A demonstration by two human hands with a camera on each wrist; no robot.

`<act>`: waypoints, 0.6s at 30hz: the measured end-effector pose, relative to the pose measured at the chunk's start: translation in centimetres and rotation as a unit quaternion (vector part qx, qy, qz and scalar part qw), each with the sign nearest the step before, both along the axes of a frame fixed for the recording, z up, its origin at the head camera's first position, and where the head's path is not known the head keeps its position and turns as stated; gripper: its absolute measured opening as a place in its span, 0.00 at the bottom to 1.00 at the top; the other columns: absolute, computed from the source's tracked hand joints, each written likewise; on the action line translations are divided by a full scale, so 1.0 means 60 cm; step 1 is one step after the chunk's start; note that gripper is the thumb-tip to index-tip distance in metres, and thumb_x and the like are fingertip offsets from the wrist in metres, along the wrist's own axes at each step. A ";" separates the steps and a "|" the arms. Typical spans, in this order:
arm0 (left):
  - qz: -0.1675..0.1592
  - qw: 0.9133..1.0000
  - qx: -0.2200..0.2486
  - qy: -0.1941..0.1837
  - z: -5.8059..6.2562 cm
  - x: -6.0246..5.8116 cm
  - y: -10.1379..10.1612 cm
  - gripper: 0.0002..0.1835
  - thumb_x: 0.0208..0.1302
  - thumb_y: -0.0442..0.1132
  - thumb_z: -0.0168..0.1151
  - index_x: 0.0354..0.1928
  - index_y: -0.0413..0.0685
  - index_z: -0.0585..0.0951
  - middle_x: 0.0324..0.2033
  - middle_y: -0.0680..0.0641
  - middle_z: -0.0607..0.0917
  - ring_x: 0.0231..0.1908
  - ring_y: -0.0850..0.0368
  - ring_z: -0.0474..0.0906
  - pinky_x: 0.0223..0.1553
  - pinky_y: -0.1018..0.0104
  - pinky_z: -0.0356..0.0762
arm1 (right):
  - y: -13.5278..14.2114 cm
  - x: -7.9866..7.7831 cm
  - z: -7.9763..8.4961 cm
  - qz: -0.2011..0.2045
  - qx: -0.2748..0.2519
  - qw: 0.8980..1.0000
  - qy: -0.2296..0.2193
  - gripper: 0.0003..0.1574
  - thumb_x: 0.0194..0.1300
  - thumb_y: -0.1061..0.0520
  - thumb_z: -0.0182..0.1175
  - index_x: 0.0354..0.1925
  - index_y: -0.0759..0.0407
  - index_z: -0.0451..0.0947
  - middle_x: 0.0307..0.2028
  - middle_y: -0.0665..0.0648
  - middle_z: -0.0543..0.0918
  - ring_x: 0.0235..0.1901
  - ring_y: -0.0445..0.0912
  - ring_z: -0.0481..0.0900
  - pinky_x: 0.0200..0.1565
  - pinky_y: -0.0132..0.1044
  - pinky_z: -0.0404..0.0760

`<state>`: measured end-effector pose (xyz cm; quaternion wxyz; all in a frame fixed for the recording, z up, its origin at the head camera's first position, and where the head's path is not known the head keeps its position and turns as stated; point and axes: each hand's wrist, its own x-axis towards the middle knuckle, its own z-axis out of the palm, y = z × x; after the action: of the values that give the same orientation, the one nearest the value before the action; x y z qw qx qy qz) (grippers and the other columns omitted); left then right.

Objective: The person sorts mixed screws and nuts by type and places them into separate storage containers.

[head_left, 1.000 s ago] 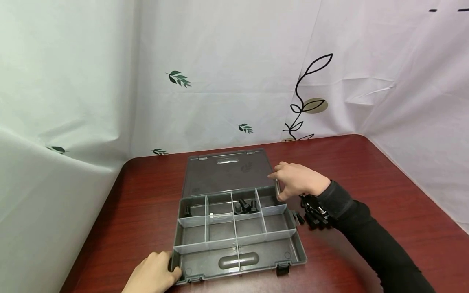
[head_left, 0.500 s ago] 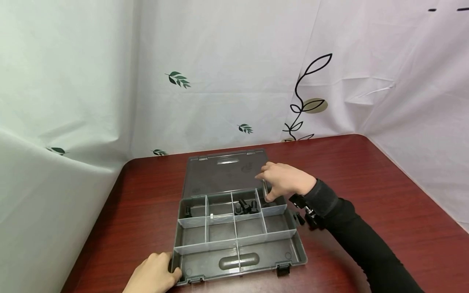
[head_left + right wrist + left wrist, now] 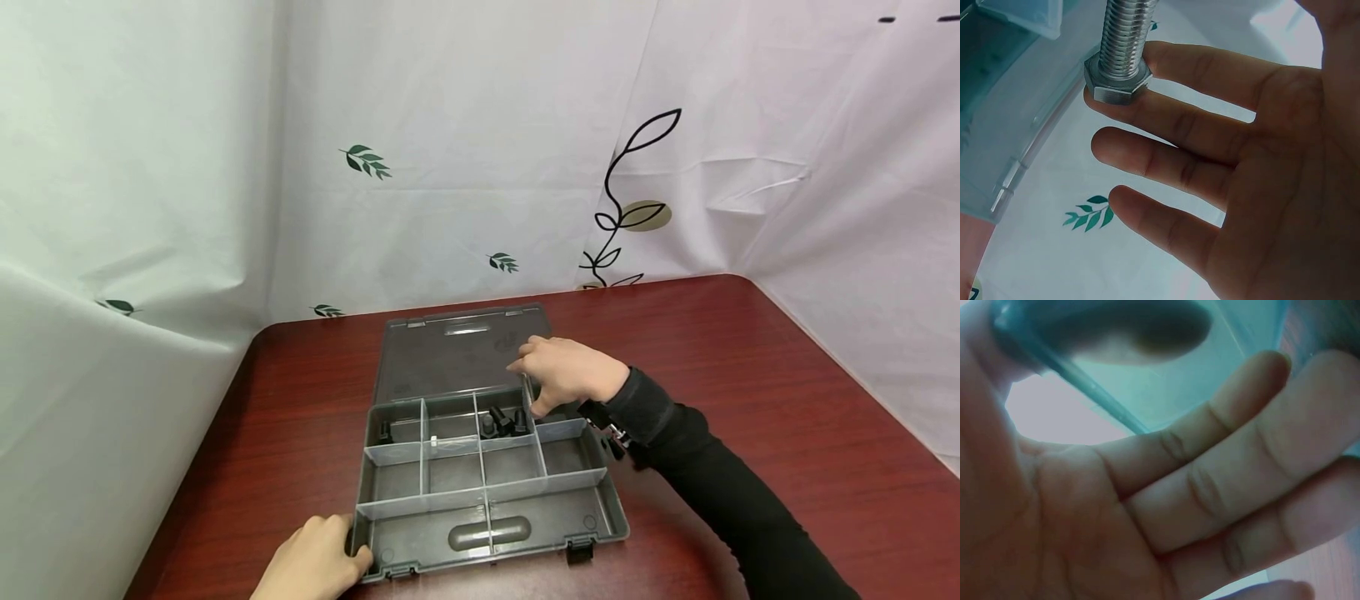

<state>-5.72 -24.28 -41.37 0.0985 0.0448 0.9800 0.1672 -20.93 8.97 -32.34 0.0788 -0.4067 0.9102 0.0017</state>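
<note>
A grey compartment box (image 3: pixel 547 482) lies on the table with its lid folded back. My left hand (image 3: pixel 313 557) grips its front left corner, thumb over the wall; in the left wrist view the box's rim (image 3: pixel 1094 394) runs between thumb and fingers. My right hand (image 3: pixel 572 371) pinches a silver hex bolt (image 3: pixel 1124 47), its head against the fingertips in the right wrist view. The thumb's grip is out of that view. This hand is over the back row, near the divider left of the back right compartment. Several black bolts (image 3: pixel 501 423) lie in the compartment beside it.
The dark translucent lid (image 3: pixel 450 358) lies flat behind the box. One black bolt (image 3: pixel 385 433) is in the back left compartment. Dark pieces (image 3: pixel 641 455) show on the red table (image 3: pixel 720 358) under the right wrist. Printed white cloth (image 3: pixel 450 217) borders the table.
My right hand has moved left with the silver bolt, from the box's right edge to the divider beside the black bolts. My left hand has stayed on the corner.
</note>
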 end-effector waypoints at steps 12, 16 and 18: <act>0.005 1.000 0.008 -0.016 0.000 -0.001 0.002 0.10 0.43 0.46 0.63 0.24 0.50 0.74 0.21 0.50 0.77 0.22 0.57 0.69 0.26 0.54 0.68 | -0.035 0.003 0.001 0.023 0.014 1.000 0.015 0.39 0.47 0.46 0.67 0.57 0.57 0.73 0.50 0.56 0.76 0.50 0.50 0.70 0.45 0.41 0.71; 0.007 1.000 0.008 -0.020 -0.001 -0.001 0.002 0.10 0.43 0.46 0.63 0.23 0.50 0.73 0.20 0.51 0.76 0.22 0.57 0.68 0.25 0.54 0.68 | -0.050 0.003 -0.001 0.040 0.023 0.999 0.024 0.39 0.47 0.44 0.67 0.58 0.56 0.73 0.48 0.56 0.76 0.47 0.50 0.71 0.42 0.40 0.72; 0.006 1.000 0.007 -0.019 0.000 -0.001 0.002 0.10 0.43 0.46 0.63 0.23 0.50 0.74 0.20 0.51 0.76 0.22 0.57 0.68 0.26 0.54 0.68 | -0.058 0.003 -0.002 0.048 0.024 0.998 0.027 0.39 0.47 0.44 0.67 0.58 0.56 0.73 0.47 0.55 0.76 0.46 0.49 0.71 0.41 0.39 0.71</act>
<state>-5.81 -24.18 -41.38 0.1162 0.0365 0.9769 0.1757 -20.78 5.51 -32.47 0.0638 -0.4481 0.8909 0.0388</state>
